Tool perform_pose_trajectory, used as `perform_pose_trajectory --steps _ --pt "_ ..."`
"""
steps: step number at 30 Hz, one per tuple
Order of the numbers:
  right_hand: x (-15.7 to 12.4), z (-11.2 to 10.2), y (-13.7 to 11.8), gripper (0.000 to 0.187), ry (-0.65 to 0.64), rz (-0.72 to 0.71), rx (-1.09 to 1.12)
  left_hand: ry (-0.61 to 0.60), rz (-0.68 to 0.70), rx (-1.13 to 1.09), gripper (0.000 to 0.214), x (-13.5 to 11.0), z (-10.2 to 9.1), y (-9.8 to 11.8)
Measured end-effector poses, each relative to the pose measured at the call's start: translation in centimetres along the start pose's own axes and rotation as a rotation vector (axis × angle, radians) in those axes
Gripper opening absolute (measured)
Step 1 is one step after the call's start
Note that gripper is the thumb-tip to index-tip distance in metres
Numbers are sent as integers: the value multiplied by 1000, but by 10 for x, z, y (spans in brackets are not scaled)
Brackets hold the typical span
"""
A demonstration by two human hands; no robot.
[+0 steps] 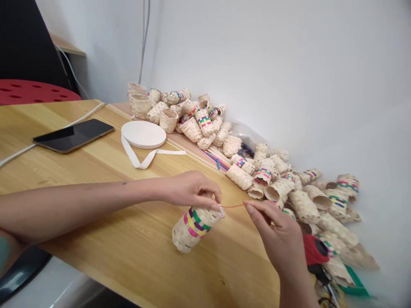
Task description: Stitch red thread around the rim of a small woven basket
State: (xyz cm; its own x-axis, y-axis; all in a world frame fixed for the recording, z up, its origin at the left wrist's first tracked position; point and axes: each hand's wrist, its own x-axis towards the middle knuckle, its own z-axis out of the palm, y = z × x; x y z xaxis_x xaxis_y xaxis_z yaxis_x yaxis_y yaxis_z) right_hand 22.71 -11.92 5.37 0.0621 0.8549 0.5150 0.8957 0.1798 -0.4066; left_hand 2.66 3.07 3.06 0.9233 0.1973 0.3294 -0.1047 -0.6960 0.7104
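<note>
My left hand (pixel 192 188) is closed on the rim of a small woven straw basket (pixel 192 227) with pink, yellow and green bands, which lies on its side on the wooden table (pixel 105 179). Just right of it, my right hand (pixel 276 231) pinches a thin red thread (pixel 233 206). The thread runs taut from those fingers to the basket's rim, where a small tag sits under my left thumb.
A long heap of similar woven baskets (pixel 257 167) lies along the white wall. A roll of white ribbon (pixel 143 134) and a dark phone (pixel 73 135) with a white cable rest on the table. A red object and scissors (pixel 317 256) lie by my right wrist.
</note>
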Motion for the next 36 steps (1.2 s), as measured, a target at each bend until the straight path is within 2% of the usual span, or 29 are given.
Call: perform_pose_trajectory --steps 3,7,9,13,15,18,20,23,25,27,30,34,36 --pt "13 -2 -9 18 -22 -25 10 48 24 79 32 2 -2 0" --pt "28 -2 -21 18 -27 -101 6 116 137 130 20 4 -3 5" --pt "34 -2 -28 18 -34 -146 -17 130 121 -21 19 3 -2 8" --pt "46 2 -38 17 -63 -215 -30 154 -10 -386 20 2 6 12" --pt "51 9 -38 17 -77 -212 0 174 -56 -498 18 2 9 12" --pt "54 22 -28 19 -96 -156 48 245 -135 -718 25 4 12 13" --pt "51 28 -19 21 -4 -136 -9 317 -202 -870 30 6 14 13" --pt "39 30 -14 31 271 -122 -190 407 -276 -1055 34 8 18 11" --pt "29 30 -19 26 330 -69 -193 454 -307 -1147 36 9 21 9" --pt "21 31 -27 21 240 26 -86 485 -333 -1220 35 8 23 7" --pt "19 36 -35 23 59 139 86 484 -344 -1294 31 7 24 7" --pt "28 44 -36 24 -110 159 291 475 -306 -1346 29 7 24 10" --pt "31 47 -36 23 -149 170 340 478 -299 -1369 29 8 24 12"
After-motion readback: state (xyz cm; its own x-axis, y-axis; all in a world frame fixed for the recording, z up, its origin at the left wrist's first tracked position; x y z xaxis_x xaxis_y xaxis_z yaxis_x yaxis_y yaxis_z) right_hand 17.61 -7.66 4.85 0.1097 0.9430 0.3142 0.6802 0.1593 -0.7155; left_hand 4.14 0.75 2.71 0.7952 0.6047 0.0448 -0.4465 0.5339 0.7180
